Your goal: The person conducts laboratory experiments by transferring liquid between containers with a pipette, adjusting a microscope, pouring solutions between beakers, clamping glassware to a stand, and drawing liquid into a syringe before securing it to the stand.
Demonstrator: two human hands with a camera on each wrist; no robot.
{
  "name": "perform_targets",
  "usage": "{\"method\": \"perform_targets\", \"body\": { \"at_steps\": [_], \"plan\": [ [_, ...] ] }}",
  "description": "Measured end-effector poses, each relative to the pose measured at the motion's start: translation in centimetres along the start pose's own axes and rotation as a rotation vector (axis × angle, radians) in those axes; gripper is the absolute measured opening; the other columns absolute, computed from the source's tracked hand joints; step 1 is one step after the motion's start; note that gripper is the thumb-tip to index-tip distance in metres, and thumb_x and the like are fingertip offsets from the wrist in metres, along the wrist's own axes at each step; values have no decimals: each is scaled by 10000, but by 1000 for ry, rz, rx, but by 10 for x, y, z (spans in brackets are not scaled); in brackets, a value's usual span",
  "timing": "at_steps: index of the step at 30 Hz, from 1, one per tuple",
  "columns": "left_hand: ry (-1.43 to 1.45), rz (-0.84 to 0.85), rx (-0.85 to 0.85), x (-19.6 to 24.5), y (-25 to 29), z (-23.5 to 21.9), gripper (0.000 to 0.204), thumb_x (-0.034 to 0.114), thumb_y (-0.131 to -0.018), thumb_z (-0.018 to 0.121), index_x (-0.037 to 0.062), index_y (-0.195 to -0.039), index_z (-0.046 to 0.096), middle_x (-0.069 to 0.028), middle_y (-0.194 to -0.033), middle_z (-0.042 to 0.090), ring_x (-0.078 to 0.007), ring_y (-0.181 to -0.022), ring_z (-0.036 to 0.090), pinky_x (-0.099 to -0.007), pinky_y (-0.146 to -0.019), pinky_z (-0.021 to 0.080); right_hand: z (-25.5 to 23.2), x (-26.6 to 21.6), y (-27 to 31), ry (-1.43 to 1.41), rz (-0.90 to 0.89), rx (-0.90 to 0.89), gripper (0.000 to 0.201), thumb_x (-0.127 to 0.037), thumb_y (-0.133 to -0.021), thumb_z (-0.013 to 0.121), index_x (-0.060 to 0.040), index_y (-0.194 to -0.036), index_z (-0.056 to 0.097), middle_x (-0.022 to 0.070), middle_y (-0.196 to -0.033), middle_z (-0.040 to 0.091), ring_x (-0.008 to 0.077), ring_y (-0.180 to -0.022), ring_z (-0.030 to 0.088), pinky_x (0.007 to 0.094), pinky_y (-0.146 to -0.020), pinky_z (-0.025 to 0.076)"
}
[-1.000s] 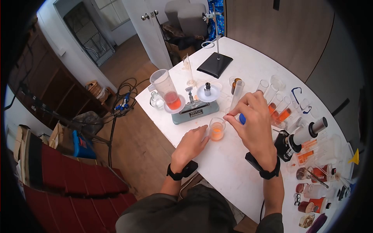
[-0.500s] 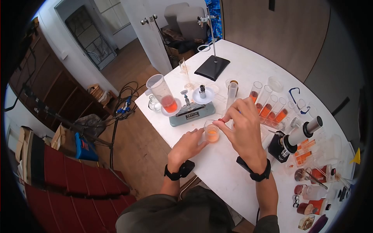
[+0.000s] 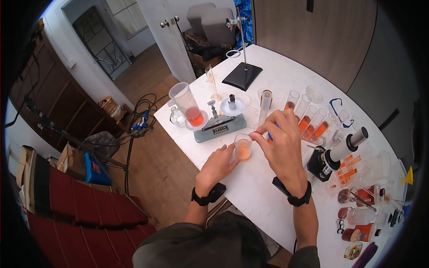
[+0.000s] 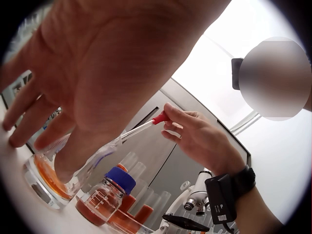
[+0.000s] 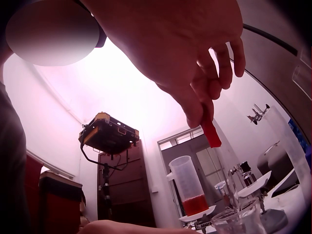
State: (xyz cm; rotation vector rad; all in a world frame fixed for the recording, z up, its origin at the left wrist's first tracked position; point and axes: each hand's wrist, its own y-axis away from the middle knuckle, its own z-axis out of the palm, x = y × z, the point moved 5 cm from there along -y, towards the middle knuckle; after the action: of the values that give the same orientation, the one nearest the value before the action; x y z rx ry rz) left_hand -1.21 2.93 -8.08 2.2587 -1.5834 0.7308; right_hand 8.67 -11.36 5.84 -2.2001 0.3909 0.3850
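In the head view my left hand (image 3: pixel 214 167) is at the left side of a small glass beaker (image 3: pixel 243 154) with orange liquid, its thumb and index finger around the wall. The beaker stands on the white table. My right hand (image 3: pixel 284 145) pinches the red rubber bulb (image 3: pixel 255 136) of a glass dropper between thumb and fingertips. From the bulb, the dropper's clear tube (image 4: pixel 138 130) slants down toward the beaker in the left wrist view, its lower end hidden behind my left thumb. A blue-capped glass bottle (image 4: pixel 103 198) of reddish liquid stands beside the beaker.
Beyond the beaker is a balance (image 3: pixel 220 130) bearing a plastic jug (image 3: pixel 194 115) of red liquid and a metal weight (image 3: pixel 232 102). Test tubes (image 3: pixel 321 129) and a microscope (image 3: pixel 330 158) stand on the right. A ring stand (image 3: pixel 242 77) is at the back.
My right hand with the dropper has come slightly left, closer to the beaker. The left hand stays at the beaker, and the head view has shifted a little.
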Motion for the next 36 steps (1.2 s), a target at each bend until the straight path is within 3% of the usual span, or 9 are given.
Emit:
{"method": "perform_targets", "body": {
  "at_steps": [6,8,17,36],
  "plan": [
    [-10,8,21,0,0,1,319,234,-909,686,-32,-1053,587,-267,-1001,665,-460,-874,648,-528,-794,510,0,-2,-1,10,-6,-10,167,-75,-751,812,3,-806,675,73,-904,566,277,-936,522,410,-822,436],
    [-8,-47,-100,1,-2,1,504,225,-921,674,-17,-1336,522,-384,-1136,638,-493,-1006,650,-522,-916,519,0,0,-1,12,-16,-17,163,-69,-750,811,1,-808,676,72,-904,566,276,-934,524,409,-822,438],
    [12,-97,-112,1,-3,-2,521,227,-913,683,-23,-1340,519,-332,-1108,666,-490,-1000,650,-524,-884,524,-4,4,-5,-3,-35,-18,138,-43,-754,799,-12,-827,686,65,-920,571,268,-934,535,403,-829,443],
    [33,-106,-97,2,-4,0,505,239,-924,669,-26,-1327,519,-368,-1071,654,-503,-957,658,-536,-867,531,3,6,-6,-23,-19,-106,181,-130,-789,813,-51,-850,662,70,-875,570,264,-920,545,388,-840,435]
  ]
}}
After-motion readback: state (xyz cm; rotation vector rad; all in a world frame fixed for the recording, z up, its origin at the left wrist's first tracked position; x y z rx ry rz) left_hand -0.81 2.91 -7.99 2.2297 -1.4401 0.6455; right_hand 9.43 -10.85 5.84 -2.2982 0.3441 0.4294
